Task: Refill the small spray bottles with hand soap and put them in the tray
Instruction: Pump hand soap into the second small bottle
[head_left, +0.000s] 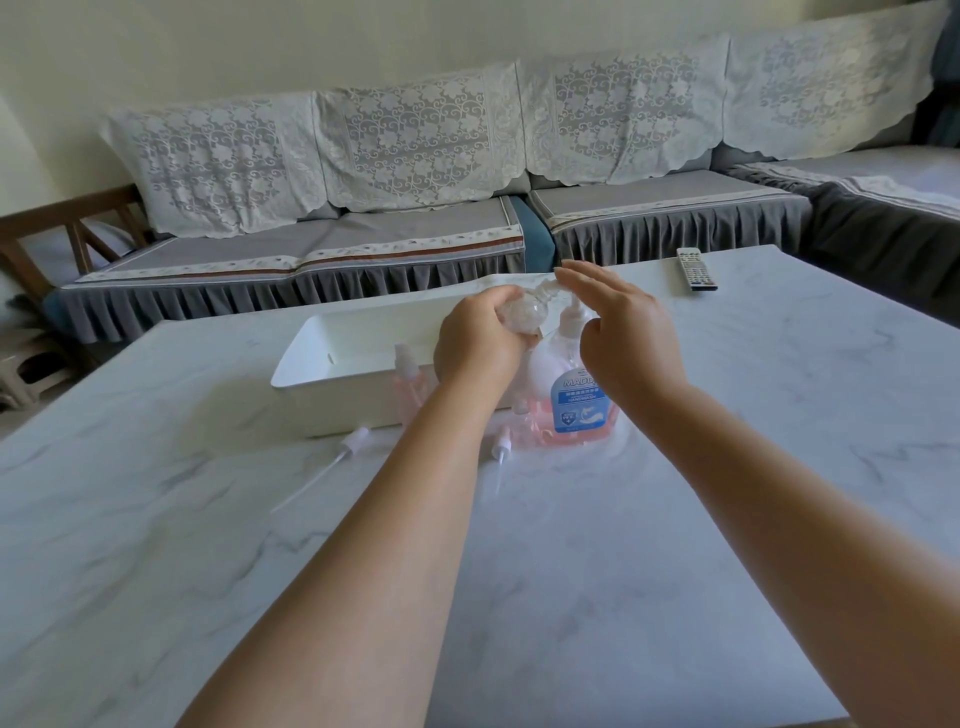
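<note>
A small clear bottle (517, 312) is gripped in the left hand (475, 345), fingers curled round it, and held tilted just above the soap bottle (571, 387), near its white pump (574, 310). The contents of the held bottle cannot be told; it looks clear. The right hand (621, 332) is held over the pump with fingers straight and spread, nothing gripped; whether the palm touches the pump head cannot be told. The soap bottle stands upright on the table (675, 519), roughly half filled with pink soap, blue label facing the camera. A white tray (311, 364) lies just behind it, with nothing seen in its visible part. A small spray bottle (408, 384) holding pink liquid, cap on, stands against the tray's front wall, left of the left wrist. Another small pink bottle (522, 423) without a cap is seen just left of the soap bottle. Two loose spray heads with tubes lie on the table: one (343, 454) to the left, one (501, 449) beside the uncapped bottle. A remote (696, 269) lies at the table's far edge. A sofa (415, 208) with lace covers is behind.
</note>
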